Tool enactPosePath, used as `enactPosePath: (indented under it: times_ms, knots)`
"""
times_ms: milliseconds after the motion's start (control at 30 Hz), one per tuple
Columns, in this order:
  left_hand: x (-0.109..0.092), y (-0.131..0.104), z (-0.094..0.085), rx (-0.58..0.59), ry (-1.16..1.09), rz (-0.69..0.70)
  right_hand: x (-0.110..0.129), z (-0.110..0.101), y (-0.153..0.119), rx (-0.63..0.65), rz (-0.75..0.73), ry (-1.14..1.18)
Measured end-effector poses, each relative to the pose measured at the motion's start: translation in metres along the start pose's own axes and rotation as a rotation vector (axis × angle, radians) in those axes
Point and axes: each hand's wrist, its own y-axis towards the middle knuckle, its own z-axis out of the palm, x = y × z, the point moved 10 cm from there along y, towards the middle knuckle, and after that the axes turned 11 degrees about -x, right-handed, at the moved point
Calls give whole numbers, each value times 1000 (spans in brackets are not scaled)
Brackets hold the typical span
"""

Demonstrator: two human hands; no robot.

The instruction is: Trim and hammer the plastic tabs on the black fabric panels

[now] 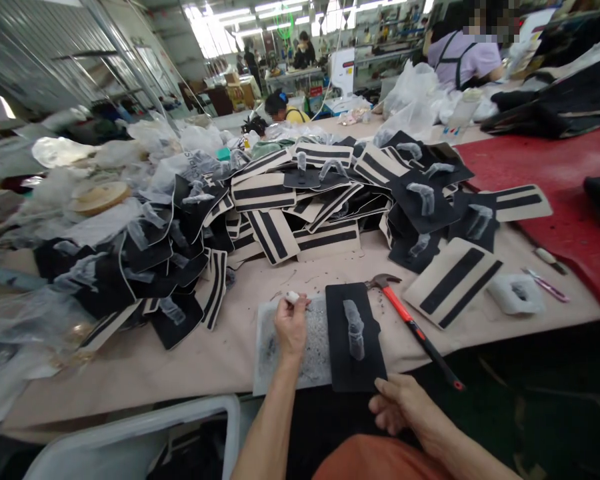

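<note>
My left hand (291, 327) is closed around a small white piece (293, 297), whose exact kind I cannot make out. It is over a translucent, speckled board (275, 360) on the table. A black panel (340, 333) with a plastic-wrapped handle (355, 330) lies flat, partly over the board's right side. At the panel's lower right corner, my right hand (400, 403) pinches the edge between thumb and fingers. Beside the panel, a claw hammer (405, 310) with a red and black handle lies slantwise.
A wide pile of black and cream striped panels (265, 193) spreads across the table (190, 360). At right are a loose striped panel (453, 283), a white roll (517, 293) and a pink-handled tool (547, 285). A white bin (230, 427) stands below the front edge. Other people work farther back.
</note>
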Motion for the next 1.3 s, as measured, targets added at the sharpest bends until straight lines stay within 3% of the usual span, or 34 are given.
enactPosePath:
  times_ms: [67,167,233,300,367,467,533,767,967,1300]
  knots:
    - [-2,-2,18,45,-16,-6,16,-24,4,-98,-134,-319]
    - [-1,-5,35,92,-29,-14,82,-50,-4,-393,-600,-674]
    - [0,-7,41,115,-30,-13,122,-40,-15,-469,-911,-743]
    - [1,-8,46,137,-40,-21,148,-16,-18,-416,-1125,-740]
    - [2,-8,52,163,-60,-33,161,11,-11,-341,-1248,-732]
    - [4,-7,60,201,-91,-42,164,42,5,-290,-1350,-734]
    - [6,-7,66,223,-118,-54,162,50,11,-304,-1399,-727]
    - [20,-9,88,322,-204,-119,153,59,6,-274,-1546,-720]
    - [34,-6,76,252,-223,-123,152,61,7,-365,-1606,-683]
    - [27,-11,84,326,-134,-80,147,57,14,-311,-1566,-658]
